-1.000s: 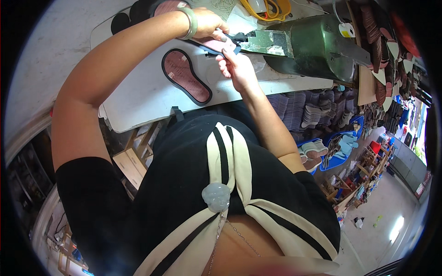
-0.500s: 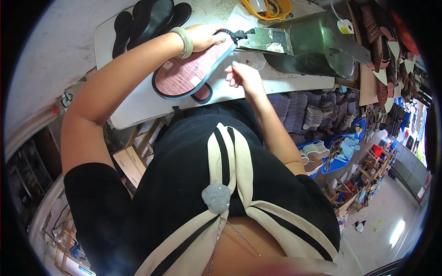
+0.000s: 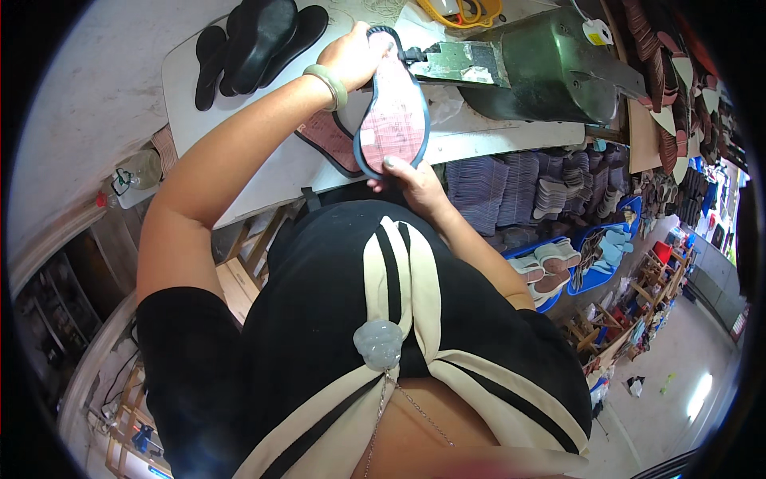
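Pink insole [image 3: 396,112], held over the table [image 3: 495,137] by its near edge, bare tabletop rightward. Its long axis runs away from the body, narrow end beside the green machine [image 3: 550,72]. The left hand [image 3: 351,57] pinches the narrow end; the right hand [image 3: 419,185], the broad.

Tiny, illegible print [image 3: 405,103] on the pink insole [image 3: 391,132]

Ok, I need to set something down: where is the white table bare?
Bare: the near strip of the white table, right of the pink blue-edged sole, below the bulky green machine; and a patch between the black foot-shaped pieces and left forearm. Crowded: the middle, where left hand and right hand hold that sole over another pink sole.
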`<state>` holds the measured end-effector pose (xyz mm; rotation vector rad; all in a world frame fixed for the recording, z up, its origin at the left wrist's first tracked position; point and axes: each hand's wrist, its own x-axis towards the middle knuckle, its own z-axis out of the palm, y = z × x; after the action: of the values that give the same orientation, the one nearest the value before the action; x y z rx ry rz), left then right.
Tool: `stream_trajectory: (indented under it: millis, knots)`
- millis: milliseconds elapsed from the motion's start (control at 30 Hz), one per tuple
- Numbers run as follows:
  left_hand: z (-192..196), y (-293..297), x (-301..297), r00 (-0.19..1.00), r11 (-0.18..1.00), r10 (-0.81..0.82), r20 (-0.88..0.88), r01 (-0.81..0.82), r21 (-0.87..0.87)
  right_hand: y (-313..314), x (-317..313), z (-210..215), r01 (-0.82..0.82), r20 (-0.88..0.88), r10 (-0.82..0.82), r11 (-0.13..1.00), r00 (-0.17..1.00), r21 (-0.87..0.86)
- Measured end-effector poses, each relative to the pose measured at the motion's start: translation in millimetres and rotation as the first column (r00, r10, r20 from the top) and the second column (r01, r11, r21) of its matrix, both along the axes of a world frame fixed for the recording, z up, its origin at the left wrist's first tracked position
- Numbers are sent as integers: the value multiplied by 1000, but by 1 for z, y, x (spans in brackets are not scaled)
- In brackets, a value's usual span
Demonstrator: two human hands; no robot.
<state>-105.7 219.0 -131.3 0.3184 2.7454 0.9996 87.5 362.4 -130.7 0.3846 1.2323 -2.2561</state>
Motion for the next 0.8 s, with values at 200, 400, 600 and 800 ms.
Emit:
stream_trajectory:
  millis: [200,400,600,800]
  knots:
    - [-23,4,-14,972,982,173,-158,-159,97,-5,-20,-24,106,-30,-107,994,994,-19]
    - [-36,-1,-36,945,938,273,-181,-221,266,-12,-44,-36,183,-52,-184,983,982,-25]
    - [-41,-14,-50,931,925,346,-118,-317,210,-19,-64,-27,250,-59,-246,966,967,66]
    - [23,-12,-63,764,754,-641,-73,609,-245,-18,-81,-25,271,-48,-267,949,963,161]
